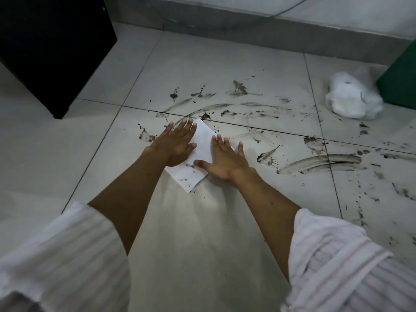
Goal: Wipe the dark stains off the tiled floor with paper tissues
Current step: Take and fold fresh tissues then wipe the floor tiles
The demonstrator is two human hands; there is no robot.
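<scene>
**Both palms flat on one tissue, most of the stains still to wipe**

We have one flat paper tissue (200, 152) spread on the tiled floor (202, 233), set cornerwise like a diamond, its far tip just short of the grout line that crosses the dark stains (236, 109). A few grey specks already mark its near corner. We judge it very light, thin and soft: it will crumple or tear if dragged hard by one edge, and it will weaken once it soaks up the wet dirt. So we would not pinch it; pressing down on its middle with flat fingers and sliding it along should handle it best.

Our left hand (177, 143) lies on the tissue's left side, fingers straight and spread, gripping nothing. Our right hand (225, 158) lies on its right side in the same way, flat and spread, thumb on the paper. Neither hand curls round anything.

Beyond and to the right of the tissue the stains run on as many smears, arcs and splashes, too many to count. Far to the right of the tissue sits one crumpled white wad (353, 97), beside one green box (400, 82). Far to the tissue's left stands one black cabinet (56, 52). We count two striped sleeves (67, 255), one on each of our arms.
</scene>
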